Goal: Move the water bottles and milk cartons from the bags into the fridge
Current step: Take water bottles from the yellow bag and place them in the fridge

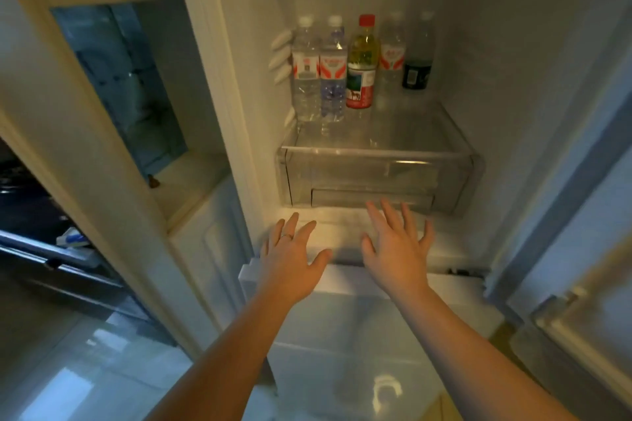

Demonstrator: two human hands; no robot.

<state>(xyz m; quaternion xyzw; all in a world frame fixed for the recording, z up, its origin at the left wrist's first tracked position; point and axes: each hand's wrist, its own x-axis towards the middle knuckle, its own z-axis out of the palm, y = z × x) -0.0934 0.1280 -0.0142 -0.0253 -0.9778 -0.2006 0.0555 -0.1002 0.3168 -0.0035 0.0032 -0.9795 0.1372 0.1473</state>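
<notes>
The fridge stands open in front of me. On its glass shelf (403,133) several bottles stand upright in a row: two clear water bottles (305,72) (332,75) at the left, a yellow-liquid bottle with a red cap (361,65), another clear water bottle (391,58), and a dark-labelled bottle (418,58) at the right. My left hand (290,260) and my right hand (398,246) reach toward the fridge floor below the clear drawer (376,178), both with fingers spread and holding nothing. No bags or milk cartons are in view.
The fridge door (588,249) hangs open at the right with its shelf rim visible. A cream cabinet frame (113,181) with a glass panel stands to the left. Pale glossy floor (85,369) lies at the lower left.
</notes>
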